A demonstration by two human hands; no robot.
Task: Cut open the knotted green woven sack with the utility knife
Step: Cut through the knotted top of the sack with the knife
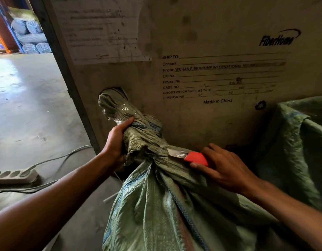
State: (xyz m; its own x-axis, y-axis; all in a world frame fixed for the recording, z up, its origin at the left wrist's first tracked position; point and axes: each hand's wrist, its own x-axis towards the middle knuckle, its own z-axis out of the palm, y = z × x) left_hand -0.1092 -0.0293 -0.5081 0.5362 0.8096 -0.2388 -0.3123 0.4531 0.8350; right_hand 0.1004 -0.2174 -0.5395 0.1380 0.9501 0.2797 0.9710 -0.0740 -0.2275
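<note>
- One green woven sack (156, 205), centre foreground, neck twisted into a knot (144, 134); coarse crinkled weave with blue stripes, clear tape around the tuft above.
- Left hand (115, 144) closed around the knot from the left side.
- Right hand (223, 169) wrapped on a utility knife (191, 157), red body, bare metal blade lying against the neck just under the knot.
- Behind: printed crate panel (211, 78).
- Right: second green sack (301, 142), mouth open.
- Left floor: power strip (13, 176) with cables.

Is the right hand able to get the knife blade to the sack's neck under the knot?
Probably yes: the right hand holds the knife, its blade already on the sack neck, nothing between.
</note>
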